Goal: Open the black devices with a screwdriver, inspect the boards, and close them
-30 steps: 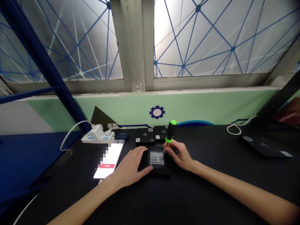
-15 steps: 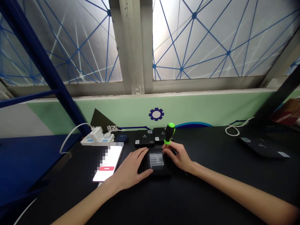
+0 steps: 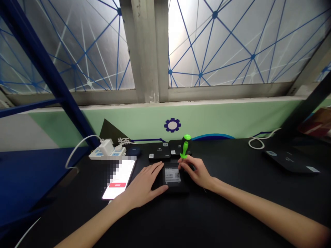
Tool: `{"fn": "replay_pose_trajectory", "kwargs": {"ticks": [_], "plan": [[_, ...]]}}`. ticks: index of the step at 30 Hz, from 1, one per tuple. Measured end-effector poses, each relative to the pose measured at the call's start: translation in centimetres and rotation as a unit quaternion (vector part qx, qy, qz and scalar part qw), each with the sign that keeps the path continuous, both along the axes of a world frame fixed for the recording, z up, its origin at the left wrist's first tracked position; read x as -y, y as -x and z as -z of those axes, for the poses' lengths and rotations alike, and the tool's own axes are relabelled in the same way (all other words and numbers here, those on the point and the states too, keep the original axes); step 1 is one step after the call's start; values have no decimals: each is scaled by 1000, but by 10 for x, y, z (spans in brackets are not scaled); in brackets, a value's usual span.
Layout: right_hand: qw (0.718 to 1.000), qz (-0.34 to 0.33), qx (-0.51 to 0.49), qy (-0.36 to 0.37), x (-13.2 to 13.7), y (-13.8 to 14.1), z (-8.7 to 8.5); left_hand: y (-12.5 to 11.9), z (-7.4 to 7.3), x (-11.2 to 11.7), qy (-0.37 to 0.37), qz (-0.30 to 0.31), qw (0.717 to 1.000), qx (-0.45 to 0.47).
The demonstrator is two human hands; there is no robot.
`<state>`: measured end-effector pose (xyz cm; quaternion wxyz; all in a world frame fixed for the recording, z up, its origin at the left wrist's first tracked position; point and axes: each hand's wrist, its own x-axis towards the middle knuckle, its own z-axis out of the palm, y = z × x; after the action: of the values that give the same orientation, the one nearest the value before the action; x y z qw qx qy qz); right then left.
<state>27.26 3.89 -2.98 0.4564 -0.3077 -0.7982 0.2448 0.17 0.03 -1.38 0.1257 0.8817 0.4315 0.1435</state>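
A small black device (image 3: 173, 179) with a white label lies flat on the black table in front of me. My left hand (image 3: 146, 184) rests on its left side, fingers stretched out flat and thumb along its near edge. My right hand (image 3: 195, 171) pinches the shaft of a screwdriver with a black and green handle (image 3: 185, 146). The screwdriver stands nearly upright, its tip down at the device's far right corner.
Two more black devices (image 3: 159, 151) lie just behind. A lit phone (image 3: 119, 179) lies to the left, with a white power strip (image 3: 107, 150) and cable behind it. A larger black device (image 3: 289, 160) and a coiled white cable (image 3: 256, 143) sit at the right.
The screwdriver handle has tipped slightly left to stand more upright. My left hand and the device have stayed put.
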Motion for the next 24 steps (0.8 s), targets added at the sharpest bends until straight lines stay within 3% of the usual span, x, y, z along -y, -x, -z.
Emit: {"fn": "replay_pose_trajectory", "kwargs": {"ticks": [24], "plan": [[999,-11,-46,17,0,2,0,1,0,0,10,1,1000,-9]]}}
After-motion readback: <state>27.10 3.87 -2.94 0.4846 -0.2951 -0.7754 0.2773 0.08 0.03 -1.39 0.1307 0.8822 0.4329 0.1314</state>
